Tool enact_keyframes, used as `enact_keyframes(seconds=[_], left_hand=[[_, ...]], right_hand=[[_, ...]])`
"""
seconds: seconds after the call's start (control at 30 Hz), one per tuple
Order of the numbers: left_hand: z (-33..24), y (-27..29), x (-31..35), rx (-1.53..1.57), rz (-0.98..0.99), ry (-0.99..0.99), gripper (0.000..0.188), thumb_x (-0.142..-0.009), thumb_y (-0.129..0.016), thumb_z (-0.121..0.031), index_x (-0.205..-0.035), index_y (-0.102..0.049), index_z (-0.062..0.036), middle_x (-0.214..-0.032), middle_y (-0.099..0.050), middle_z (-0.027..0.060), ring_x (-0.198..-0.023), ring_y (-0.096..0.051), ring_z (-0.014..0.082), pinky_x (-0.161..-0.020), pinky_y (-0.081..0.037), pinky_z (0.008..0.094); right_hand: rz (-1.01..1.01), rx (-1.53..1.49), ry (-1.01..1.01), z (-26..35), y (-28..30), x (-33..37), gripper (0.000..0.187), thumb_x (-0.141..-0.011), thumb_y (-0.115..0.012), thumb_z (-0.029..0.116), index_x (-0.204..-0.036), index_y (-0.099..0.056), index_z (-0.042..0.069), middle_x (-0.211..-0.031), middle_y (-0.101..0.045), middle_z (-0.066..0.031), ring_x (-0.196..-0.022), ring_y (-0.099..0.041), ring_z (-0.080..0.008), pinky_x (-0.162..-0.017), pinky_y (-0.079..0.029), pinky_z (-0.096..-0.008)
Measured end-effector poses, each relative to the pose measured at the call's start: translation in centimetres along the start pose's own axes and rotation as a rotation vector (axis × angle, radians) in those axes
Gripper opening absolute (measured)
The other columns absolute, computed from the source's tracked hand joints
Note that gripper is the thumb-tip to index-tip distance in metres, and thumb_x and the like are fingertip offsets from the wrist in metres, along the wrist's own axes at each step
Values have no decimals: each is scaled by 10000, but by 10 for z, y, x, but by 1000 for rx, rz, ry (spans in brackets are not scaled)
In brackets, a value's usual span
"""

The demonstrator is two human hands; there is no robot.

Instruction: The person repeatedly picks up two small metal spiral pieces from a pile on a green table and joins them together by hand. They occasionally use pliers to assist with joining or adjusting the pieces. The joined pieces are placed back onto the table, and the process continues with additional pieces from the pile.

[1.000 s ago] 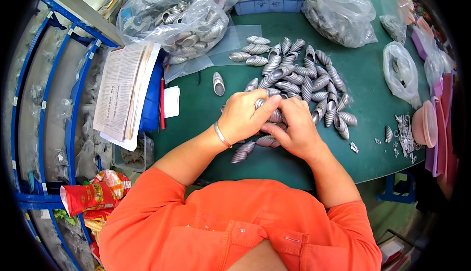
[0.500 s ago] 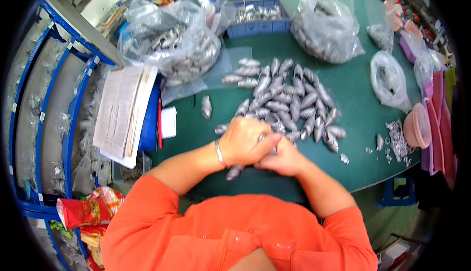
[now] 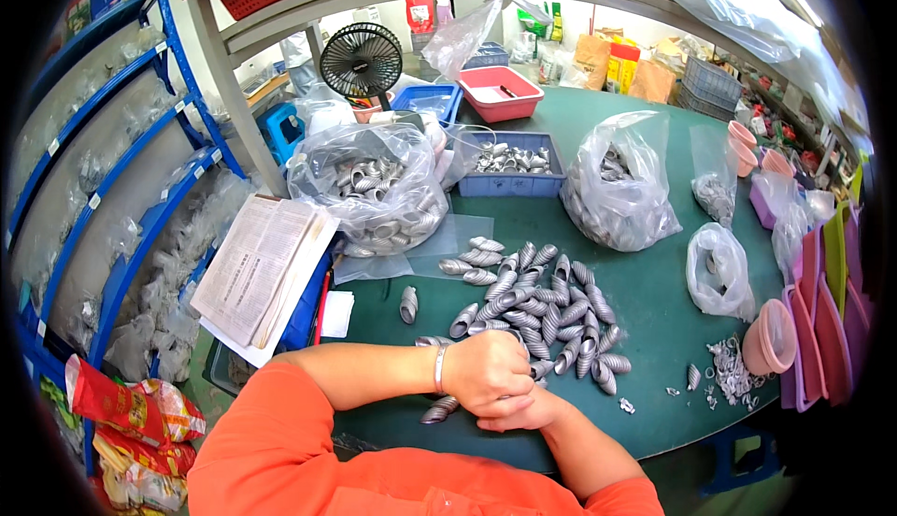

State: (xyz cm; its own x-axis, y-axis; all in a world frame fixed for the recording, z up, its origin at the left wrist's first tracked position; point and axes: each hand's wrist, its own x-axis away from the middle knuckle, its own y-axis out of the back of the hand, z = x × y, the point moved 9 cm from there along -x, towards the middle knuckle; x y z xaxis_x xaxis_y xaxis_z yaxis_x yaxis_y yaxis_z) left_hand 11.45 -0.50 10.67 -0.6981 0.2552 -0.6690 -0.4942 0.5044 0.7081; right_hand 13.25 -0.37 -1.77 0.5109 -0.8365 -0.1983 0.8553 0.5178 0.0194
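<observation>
My left hand [image 3: 486, 371] is closed in a fist, a bracelet at its wrist. It lies over my right hand [image 3: 525, 411], whose fingers are curled shut beneath it. The two hands touch, and whatever they hold between them is hidden. Just beyond them spreads a pile of grey, ribbed spiral pieces [image 3: 551, 315], each a short hollow coil with tapered ends. One loose spiral piece [image 3: 439, 410] sits by my left wrist, partly covered by my forearm. Another single spiral piece [image 3: 408, 305] lies apart, left of the pile.
Clear plastic bags of spiral pieces [image 3: 374, 207] [image 3: 617, 189] flank a blue bin [image 3: 512, 184]. Printed papers [image 3: 257, 268] lie at the left, near a red pen [image 3: 322, 306]. A pink cup [image 3: 770, 338] and small metal scraps [image 3: 732, 373] sit at the right. A fan [image 3: 362, 60] stands behind.
The view has tilted up, showing more of the table's far side and the fan. My hands stay together; the left fist has turned, hiding the small grey bit seen earlier between the fingers.
</observation>
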Motion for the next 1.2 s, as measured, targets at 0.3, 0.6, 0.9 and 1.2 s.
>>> enact_keyframes(seconds=[0.3,0.6,0.9,1.2], left_hand=[[-7,12,11,-98,-105,49,283,-732,-636,-170,-554,-432,-92,-558,-396,66,-475,-441,260,-442,-336,391],[55,55,79,-398,-258,726,328,-823,-660,-306,-948,-616,-6,-878,-595,149,-794,-576,331,-733,-467,399],[113,69,201,-533,-71,1299,392,-747,-755,-208,-1040,-590,-7,-1043,-615,166,-889,-635,291,-778,-515,372],[80,-2,120,640,-521,1118,258,-892,-655,-78,-1081,-514,27,-963,-591,72,-789,-591,104,-670,-495,242]], right_hand=[[-432,281,187,27,7,-7,102,-690,-664,88,-788,-659,62,-818,-681,-117,-823,-679,-245,-669,-533,-354],[-1042,1072,47,65,69,31,221,-743,-746,131,-729,-542,46,-687,-577,-151,-642,-575,-361,-573,-445,-433],[-854,815,-164,33,97,19,397,-756,-650,13,-1143,-564,18,-1031,-601,-172,-859,-604,-309,-793,-487,-370],[-720,802,164,53,59,3,457,-709,-781,169,-1103,-610,14,-1083,-623,-132,-1001,-571,-315,-879,-434,-396]])
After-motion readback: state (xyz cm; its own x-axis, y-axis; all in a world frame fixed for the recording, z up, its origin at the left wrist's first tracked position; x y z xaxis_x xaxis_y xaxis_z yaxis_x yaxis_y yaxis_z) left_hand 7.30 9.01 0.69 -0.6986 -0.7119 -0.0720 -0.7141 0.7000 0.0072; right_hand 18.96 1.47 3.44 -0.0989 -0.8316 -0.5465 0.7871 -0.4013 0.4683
